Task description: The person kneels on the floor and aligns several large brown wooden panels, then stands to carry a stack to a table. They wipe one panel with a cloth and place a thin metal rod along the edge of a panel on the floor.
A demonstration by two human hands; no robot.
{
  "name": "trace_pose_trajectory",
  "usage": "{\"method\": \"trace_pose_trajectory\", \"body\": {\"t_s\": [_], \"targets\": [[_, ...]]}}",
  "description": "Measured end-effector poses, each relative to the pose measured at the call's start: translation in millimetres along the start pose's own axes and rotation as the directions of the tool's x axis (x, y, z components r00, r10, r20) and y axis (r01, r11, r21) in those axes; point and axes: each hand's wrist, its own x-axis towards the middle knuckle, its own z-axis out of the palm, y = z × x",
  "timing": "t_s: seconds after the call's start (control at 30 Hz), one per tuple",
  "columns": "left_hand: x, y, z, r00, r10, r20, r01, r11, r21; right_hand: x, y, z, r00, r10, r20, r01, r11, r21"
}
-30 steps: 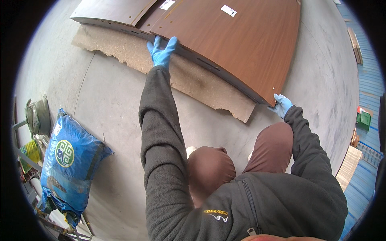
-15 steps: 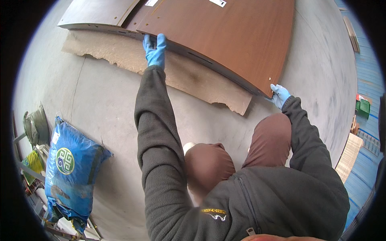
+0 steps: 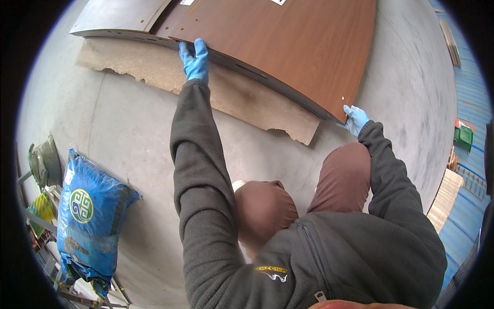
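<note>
A large brown wood-grain panel lies on top of a stack of boards at the far middle. My left hand, in a blue glove, is closed on the panel's near edge by its left corner, with fingertips up at the edge. At the near right corner, my right hand, also gloved in blue, grips the same panel between thumb and fingers. Some fingertips are hidden under the edge. To the left lies a greyish panel, with a brown strip of board between the two.
A torn brown cardboard sheet sticks out from under the stack onto the grey floor. On the left rests a stuffed blue sack beside a grey-green bag. Wooden boards and a green box are at the right.
The stack, cardboard and both hands appear slightly further left and up in the view. Both hands keep their places on the brown panel's edge.
</note>
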Motion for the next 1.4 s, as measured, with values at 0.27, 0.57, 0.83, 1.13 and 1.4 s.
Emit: {"method": "trace_pose_trajectory", "body": {"t_s": [0.27, 0.57, 0.83, 1.13, 1.4], "targets": [[-2.6, 7.6, -1.1, 0.997, -0.067, 0.041, 0.069, 0.997, -0.032, -10.6, -1.8, 16.5, 0.997, -0.027, -0.073, 0.026, 0.999, -0.025], [-4.5, 10.5, 0.4, 0.994, -0.111, 0.02, 0.112, 0.993, -0.048, -13.0, -1.2, 21.5, 0.992, -0.041, -0.119, 0.036, 0.998, -0.043], [-4.7, 9.9, 0.8, 0.995, -0.097, 0.001, 0.097, 0.995, -0.036, -11.7, 0.6, 20.5, 0.992, -0.049, -0.119, 0.04, 0.996, -0.075], [-11.7, 22.7, 5.2, 0.98, -0.191, -0.046, 0.193, 0.981, 0.026, -9.0, -1.7, 17.0, 0.994, -0.019, -0.105, 0.011, 0.997, -0.08], [-15.2, 25.8, 6.0, 0.991, -0.133, -0.008, 0.133, 0.991, -0.007, -8.4, -0.6, 17.5, 0.992, -0.027, -0.123, 0.016, 0.996, -0.085]]}}
